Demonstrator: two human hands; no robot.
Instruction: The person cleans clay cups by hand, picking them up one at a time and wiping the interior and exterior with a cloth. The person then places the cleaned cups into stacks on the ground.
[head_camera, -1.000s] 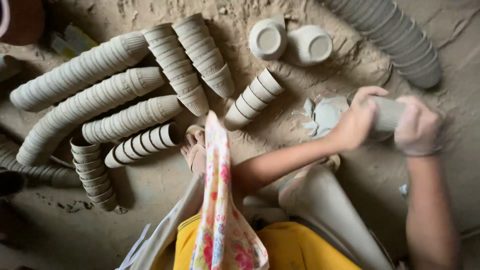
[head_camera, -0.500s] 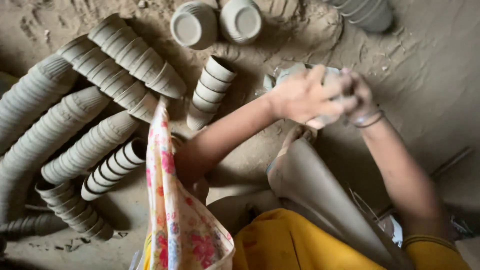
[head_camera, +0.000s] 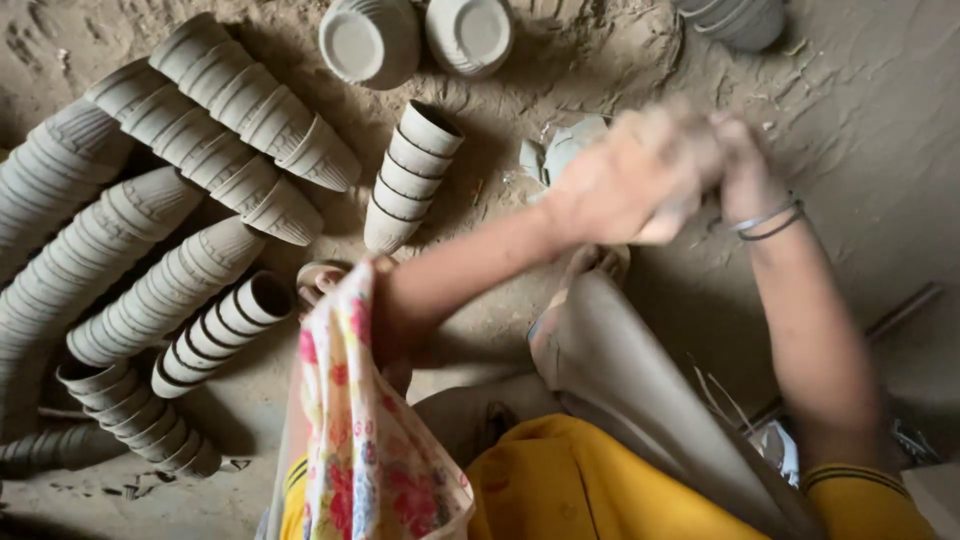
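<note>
2 hands meet over the sandy ground, upper right of centre.
Left hand (head_camera: 635, 180) and right hand (head_camera: 742, 170) press together, fingers curled; blur hides any object. Broken clay pieces (head_camera: 560, 155) lie just beside them.

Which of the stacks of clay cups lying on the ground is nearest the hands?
The short stack of clay cups lying just left of the left hand, open end pointing up-right. The longer stacks lie farther left.

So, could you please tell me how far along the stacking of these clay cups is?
Done: many long nested stacks of clay cups lie on the sandy floor. In hand: the left hand and right hand meet, blurred; what they hold is unclear. Left: two loose cups, and broken shards nearby.
</note>
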